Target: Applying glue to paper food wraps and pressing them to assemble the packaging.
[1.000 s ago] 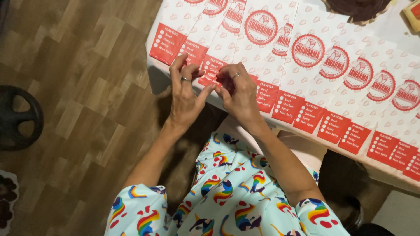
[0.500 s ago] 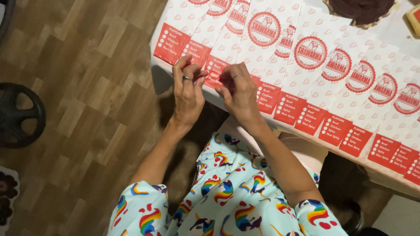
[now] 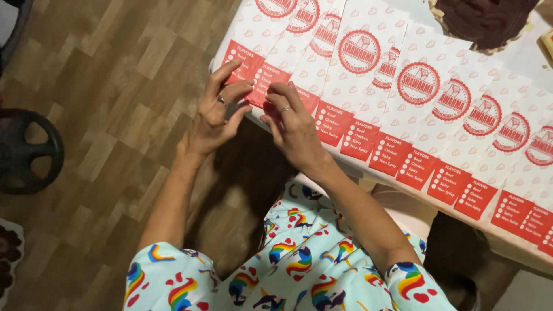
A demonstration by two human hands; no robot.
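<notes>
A row of overlapping white paper bags (image 3: pixel 368 80) with red round prints and red bottom panels lies along the table edge. My left hand (image 3: pixel 216 115), wearing a ring, has its fingertips on the red panel of the second bag from the left (image 3: pixel 266 85). My right hand (image 3: pixel 294 126), also ringed, pinches the lower edge of that same bag from the other side. Both hands meet at the near left end of the row, by the table edge.
A dark brown round thing on a ruffled paper (image 3: pixel 487 20) sits at the table's far side. A black wheel-shaped object (image 3: pixel 26 152) lies on the wooden floor (image 3: pixel 115 86) at left. A patterned mat corner (image 3: pixel 8 253) shows bottom left. My lap has colourful printed fabric (image 3: pixel 288 270).
Both hands have shifted slightly left along the row, from the third bag's red panel toward the second one. The fingers stay pinched at the bags' lower edges.
</notes>
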